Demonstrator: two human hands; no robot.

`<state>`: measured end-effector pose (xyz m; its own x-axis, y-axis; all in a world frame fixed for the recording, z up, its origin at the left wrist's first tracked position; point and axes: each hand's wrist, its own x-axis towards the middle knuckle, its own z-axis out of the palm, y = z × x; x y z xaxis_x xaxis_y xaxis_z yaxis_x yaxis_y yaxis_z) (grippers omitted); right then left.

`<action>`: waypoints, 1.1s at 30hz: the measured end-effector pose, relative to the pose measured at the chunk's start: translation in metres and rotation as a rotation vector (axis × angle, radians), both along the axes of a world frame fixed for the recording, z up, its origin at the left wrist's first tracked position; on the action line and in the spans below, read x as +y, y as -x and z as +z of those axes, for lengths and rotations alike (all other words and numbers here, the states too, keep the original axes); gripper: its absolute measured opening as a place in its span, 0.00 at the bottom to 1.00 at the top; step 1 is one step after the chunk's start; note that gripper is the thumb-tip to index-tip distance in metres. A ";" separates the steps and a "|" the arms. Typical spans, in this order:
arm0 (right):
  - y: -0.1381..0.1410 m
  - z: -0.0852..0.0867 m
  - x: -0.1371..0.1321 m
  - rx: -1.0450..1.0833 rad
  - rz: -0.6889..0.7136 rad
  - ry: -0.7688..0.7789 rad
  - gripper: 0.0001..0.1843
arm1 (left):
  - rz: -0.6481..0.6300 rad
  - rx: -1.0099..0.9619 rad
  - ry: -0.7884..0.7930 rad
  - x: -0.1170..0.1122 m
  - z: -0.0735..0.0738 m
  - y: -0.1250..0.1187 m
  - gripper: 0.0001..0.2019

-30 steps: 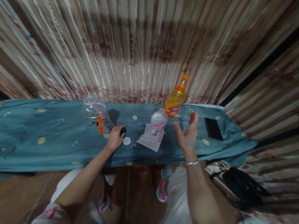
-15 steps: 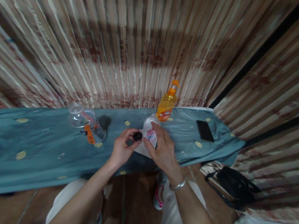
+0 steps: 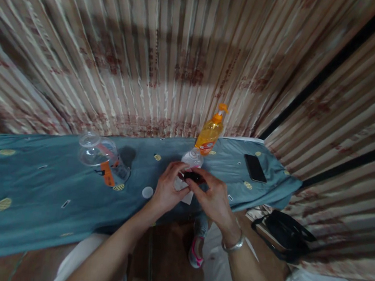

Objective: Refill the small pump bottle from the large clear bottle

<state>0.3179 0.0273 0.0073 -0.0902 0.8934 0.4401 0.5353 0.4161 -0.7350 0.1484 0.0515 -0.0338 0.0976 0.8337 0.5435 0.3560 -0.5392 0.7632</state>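
Observation:
My left hand (image 3: 169,188) and my right hand (image 3: 211,196) meet in front of me, fingers pinched together on a small black object (image 3: 193,176) held between them. Just behind the hands stands a small clear bottle (image 3: 192,157) with a pink label, on a white tissue (image 3: 184,196). A round white cap (image 3: 147,192) lies on the teal cloth (image 3: 34,177) left of my left hand. My right wrist wears a silver bangle (image 3: 233,246).
An orange pump bottle (image 3: 210,132) stands at the back near the striped curtain. A large clear bottle (image 3: 101,158) with an orange tag lies on its side to the left. A black phone (image 3: 255,167) lies at the right. A black bag (image 3: 287,235) sits on the floor at the right.
My left hand picked the black object up from the cloth and carried it rightward. My right hand came down from the air to join it, and both now hold the object.

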 end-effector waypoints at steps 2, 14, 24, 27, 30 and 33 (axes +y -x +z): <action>-0.009 0.011 0.005 0.033 -0.075 -0.031 0.18 | 0.038 -0.025 -0.044 0.008 -0.010 0.000 0.37; -0.022 0.095 0.081 -0.761 0.228 -0.033 0.20 | -0.085 -0.264 0.244 0.062 -0.056 -0.018 0.37; -0.004 0.118 0.086 -1.126 0.358 0.025 0.15 | -0.105 -0.284 0.295 0.064 -0.058 -0.024 0.27; -0.001 0.117 0.088 -1.226 0.342 0.040 0.11 | -0.109 -0.291 0.299 0.063 -0.057 -0.025 0.27; 0.002 0.115 0.090 -1.332 0.261 0.023 0.15 | -0.110 -0.299 0.303 0.062 -0.056 -0.025 0.27; 0.006 0.114 0.089 -1.381 0.203 -0.006 0.21 | -0.114 -0.309 0.301 0.062 -0.056 -0.024 0.28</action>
